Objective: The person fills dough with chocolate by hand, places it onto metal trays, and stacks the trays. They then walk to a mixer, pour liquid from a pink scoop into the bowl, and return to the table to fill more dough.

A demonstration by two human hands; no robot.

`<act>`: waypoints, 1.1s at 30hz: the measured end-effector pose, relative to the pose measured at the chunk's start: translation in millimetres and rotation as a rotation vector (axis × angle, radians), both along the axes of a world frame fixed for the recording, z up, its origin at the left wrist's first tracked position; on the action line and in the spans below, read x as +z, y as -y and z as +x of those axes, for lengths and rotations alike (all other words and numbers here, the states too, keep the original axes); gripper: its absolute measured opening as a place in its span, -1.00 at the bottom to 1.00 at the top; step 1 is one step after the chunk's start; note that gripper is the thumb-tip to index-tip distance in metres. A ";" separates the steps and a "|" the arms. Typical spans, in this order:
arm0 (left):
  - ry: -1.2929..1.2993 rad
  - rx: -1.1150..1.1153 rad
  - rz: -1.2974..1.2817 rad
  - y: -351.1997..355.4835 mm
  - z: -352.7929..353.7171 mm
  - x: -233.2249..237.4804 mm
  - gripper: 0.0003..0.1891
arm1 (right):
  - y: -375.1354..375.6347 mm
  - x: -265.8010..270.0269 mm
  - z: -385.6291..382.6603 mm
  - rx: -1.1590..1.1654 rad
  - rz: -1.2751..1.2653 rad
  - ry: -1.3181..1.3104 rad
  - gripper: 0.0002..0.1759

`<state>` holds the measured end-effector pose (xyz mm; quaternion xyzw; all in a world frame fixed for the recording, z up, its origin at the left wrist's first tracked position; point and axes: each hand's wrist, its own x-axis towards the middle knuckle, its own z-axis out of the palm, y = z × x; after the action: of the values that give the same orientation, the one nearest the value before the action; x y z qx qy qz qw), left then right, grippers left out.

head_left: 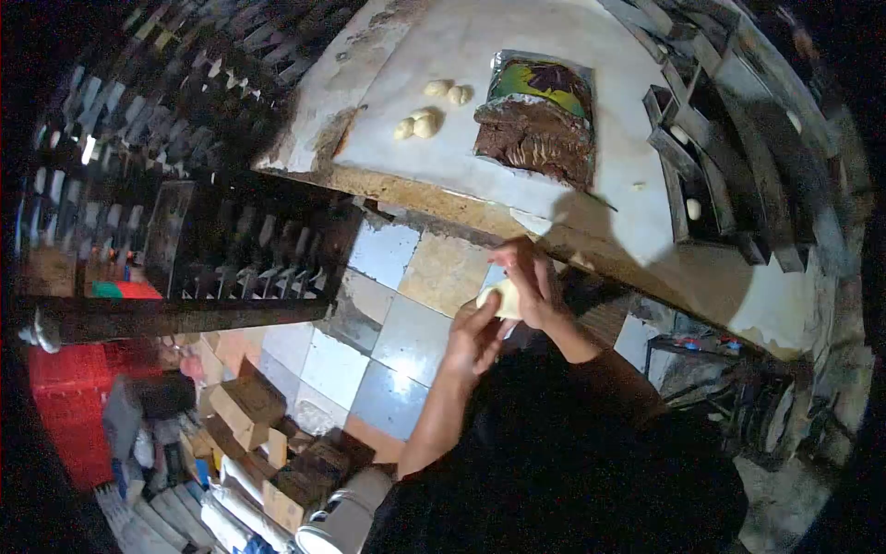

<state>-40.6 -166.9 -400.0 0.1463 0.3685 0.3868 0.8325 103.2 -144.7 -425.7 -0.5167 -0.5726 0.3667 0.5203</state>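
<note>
Between my two hands, in front of my body and just off the table's front edge, is a pale piece of dough (506,301). My left hand (473,340) grips it from the left side, thumb on top. Around its right side curls my right hand (532,284), fingers bent over it. The palms hide part of the dough. On the table lie several small dough pieces (421,124). An opened printed packet (540,85) with a brown paste (531,138) spread over its lower half lies to their right.
The worn-edged white table (415,171) stretches ahead. Dark trays (692,185) with a few dough pieces stand at its right. Dark racks (249,240) fill the left. Cardboard boxes (247,406), a white bucket (346,512) and a red crate (78,406) sit on the tiled floor (401,337).
</note>
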 end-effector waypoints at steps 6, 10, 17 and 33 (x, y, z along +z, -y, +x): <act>0.128 -0.151 0.052 -40.8 -12.2 -13.0 -0.63 | -49.7 -92.4 132.0 -0.394 -0.014 0.531 -0.70; 0.018 -0.040 0.124 -77.3 -1.1 -3.3 -0.63 | -70.2 -120.3 204.4 -0.401 -0.313 0.977 -0.46; -0.062 0.158 0.191 -135.5 -0.6 -8.9 -0.41 | -94.1 -45.3 161.7 -0.114 -0.435 1.052 -0.41; -0.148 0.219 0.132 -208.1 97.7 -32.8 -0.52 | -167.1 -69.1 236.4 0.415 -0.286 0.154 -0.81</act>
<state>57.1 41.3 -432.8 0.1879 0.4162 0.4871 0.7444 339.6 22.4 -494.7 -0.4830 -0.6466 0.5023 0.3102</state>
